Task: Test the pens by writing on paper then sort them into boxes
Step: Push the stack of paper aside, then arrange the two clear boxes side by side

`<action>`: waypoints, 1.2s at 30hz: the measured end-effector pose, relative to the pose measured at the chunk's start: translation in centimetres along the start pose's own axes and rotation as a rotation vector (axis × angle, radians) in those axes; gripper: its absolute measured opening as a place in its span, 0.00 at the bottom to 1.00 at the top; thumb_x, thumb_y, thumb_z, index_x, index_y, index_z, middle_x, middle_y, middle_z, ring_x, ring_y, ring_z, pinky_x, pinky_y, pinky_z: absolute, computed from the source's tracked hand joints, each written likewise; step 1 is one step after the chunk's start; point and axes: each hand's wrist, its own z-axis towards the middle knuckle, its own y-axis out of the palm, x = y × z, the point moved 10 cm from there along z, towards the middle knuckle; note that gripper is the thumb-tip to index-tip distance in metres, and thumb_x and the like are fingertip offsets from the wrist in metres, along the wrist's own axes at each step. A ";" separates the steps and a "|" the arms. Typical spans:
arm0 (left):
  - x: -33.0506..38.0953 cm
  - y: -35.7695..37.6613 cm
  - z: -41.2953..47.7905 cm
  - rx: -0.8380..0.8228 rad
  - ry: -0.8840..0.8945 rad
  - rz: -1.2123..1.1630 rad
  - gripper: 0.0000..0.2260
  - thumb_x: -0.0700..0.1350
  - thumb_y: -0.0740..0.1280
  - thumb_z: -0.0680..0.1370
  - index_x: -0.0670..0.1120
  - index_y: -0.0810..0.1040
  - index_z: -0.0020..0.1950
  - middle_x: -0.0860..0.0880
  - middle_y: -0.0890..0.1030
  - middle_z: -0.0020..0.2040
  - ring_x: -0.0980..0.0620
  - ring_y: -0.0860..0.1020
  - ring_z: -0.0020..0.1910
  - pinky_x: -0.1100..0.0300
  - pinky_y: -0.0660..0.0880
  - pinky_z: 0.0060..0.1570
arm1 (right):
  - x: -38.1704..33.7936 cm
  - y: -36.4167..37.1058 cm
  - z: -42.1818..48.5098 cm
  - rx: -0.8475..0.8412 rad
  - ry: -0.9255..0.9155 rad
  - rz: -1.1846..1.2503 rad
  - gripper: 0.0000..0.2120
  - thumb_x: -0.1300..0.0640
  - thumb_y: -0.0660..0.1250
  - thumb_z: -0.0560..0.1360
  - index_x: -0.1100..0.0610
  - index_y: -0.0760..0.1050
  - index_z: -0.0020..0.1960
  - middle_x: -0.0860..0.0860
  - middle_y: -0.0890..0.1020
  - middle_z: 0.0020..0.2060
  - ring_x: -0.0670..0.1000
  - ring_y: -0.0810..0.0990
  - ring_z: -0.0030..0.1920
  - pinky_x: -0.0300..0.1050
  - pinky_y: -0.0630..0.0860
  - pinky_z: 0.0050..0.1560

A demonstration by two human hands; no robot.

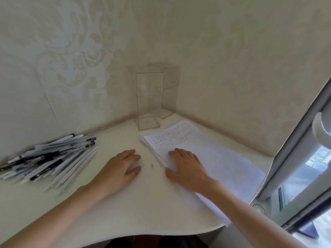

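Note:
A heap of several pens (pixel 50 158), white, grey and dark, lies on the left of the cream desk (pixel 139 208). A stack of white paper (pixel 215 158) with small writing near its top lies on the right. Two tall clear boxes stand in the far corner: one in front (pixel 148 102), one behind it against the wall (pixel 172 81). My left hand (pixel 120 169) rests flat on the desk between the pens and the paper, holding nothing. My right hand (pixel 186 167) lies flat on the paper's left edge, fingers spread.
Patterned wallpaper walls close in the corner behind the boxes. A window frame (pixel 293 167) with a white handle (pixel 320 129) runs along the right side. The desk's curved front edge is near my body. A small dark speck (pixel 152 165) lies between my hands.

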 end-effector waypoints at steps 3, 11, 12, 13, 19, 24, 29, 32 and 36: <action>-0.5 0.1 -0.2 -0.002 -0.011 -0.012 0.35 0.67 0.48 0.69 0.50 0.68 0.69 0.51 0.63 0.72 0.52 0.62 0.70 0.63 0.55 0.67 | 2.4 -0.9 0.8 0.013 0.049 -0.034 0.23 0.50 0.58 0.76 0.52 0.62 0.69 0.51 0.67 0.68 0.54 0.63 0.67 0.47 0.59 0.67; -1.6 -2.3 1.3 0.063 -0.028 -0.146 0.22 0.51 0.60 0.79 0.49 0.64 0.71 0.51 0.62 0.72 0.54 0.62 0.70 0.63 0.58 0.67 | 2.5 -3.2 4.0 -0.027 0.063 0.483 0.28 0.47 0.64 0.77 0.52 0.59 0.74 0.49 0.62 0.73 0.51 0.61 0.72 0.45 0.59 0.68; -1.8 -3.0 1.8 0.095 -0.036 -0.206 0.22 0.51 0.61 0.78 0.48 0.63 0.71 0.52 0.62 0.71 0.54 0.64 0.69 0.63 0.60 0.65 | 1.9 -4.0 5.3 0.007 0.069 0.596 0.29 0.48 0.65 0.77 0.52 0.60 0.74 0.49 0.63 0.73 0.50 0.62 0.72 0.44 0.60 0.67; -1.9 -3.8 2.4 0.125 -0.055 -0.281 0.23 0.49 0.62 0.78 0.48 0.62 0.71 0.52 0.63 0.71 0.55 0.65 0.67 0.63 0.62 0.63 | 1.3 -4.7 6.8 0.035 0.085 0.713 0.30 0.48 0.66 0.76 0.52 0.60 0.74 0.49 0.63 0.73 0.50 0.63 0.71 0.44 0.61 0.66; -3.5 -7.7 8.8 0.274 -0.156 -0.589 0.29 0.42 0.66 0.76 0.49 0.57 0.74 0.47 0.61 0.73 0.49 0.67 0.66 0.59 0.66 0.61 | -1.0 -7.4 13.6 0.166 0.112 1.122 0.30 0.58 0.64 0.78 0.53 0.56 0.76 0.52 0.63 0.73 0.51 0.63 0.71 0.42 0.61 0.64; -4.3 -6.9 13.1 0.167 -0.260 -0.807 0.38 0.42 0.70 0.74 0.50 0.49 0.76 0.46 0.55 0.75 0.47 0.59 0.72 0.55 0.60 0.69 | -0.9 -6.3 14.8 0.118 0.112 1.154 0.35 0.71 0.58 0.75 0.49 0.54 0.76 0.55 0.63 0.73 0.54 0.63 0.71 0.44 0.60 0.65; -3.3 -5.2 12.9 0.040 -0.118 -0.913 0.33 0.38 0.71 0.72 0.50 0.59 0.72 0.47 0.72 0.65 0.55 0.75 0.58 0.68 0.73 0.51 | -2.1 -5.7 13.5 0.147 0.081 1.133 0.36 0.74 0.55 0.74 0.48 0.55 0.76 0.52 0.66 0.69 0.49 0.66 0.68 0.41 0.64 0.60; -4.8 -5.2 10.6 0.127 -0.131 -0.863 0.38 0.46 0.73 0.71 0.51 0.56 0.74 0.48 0.72 0.67 0.54 0.75 0.60 0.56 0.72 0.60 | -3.9 -4.9 12.6 0.128 0.026 1.124 0.37 0.76 0.54 0.73 0.48 0.55 0.75 0.45 0.70 0.59 0.46 0.68 0.61 0.31 0.70 0.48; -5.7 -6.7 5.9 0.293 -0.132 -0.486 0.39 0.50 0.71 0.72 0.51 0.51 0.76 0.49 0.70 0.66 0.53 0.74 0.56 0.59 0.71 0.56 | -5.8 -3.4 10.9 0.087 -0.068 1.092 0.38 0.75 0.57 0.72 0.46 0.55 0.75 0.45 0.70 0.64 0.47 0.68 0.67 0.33 0.72 0.51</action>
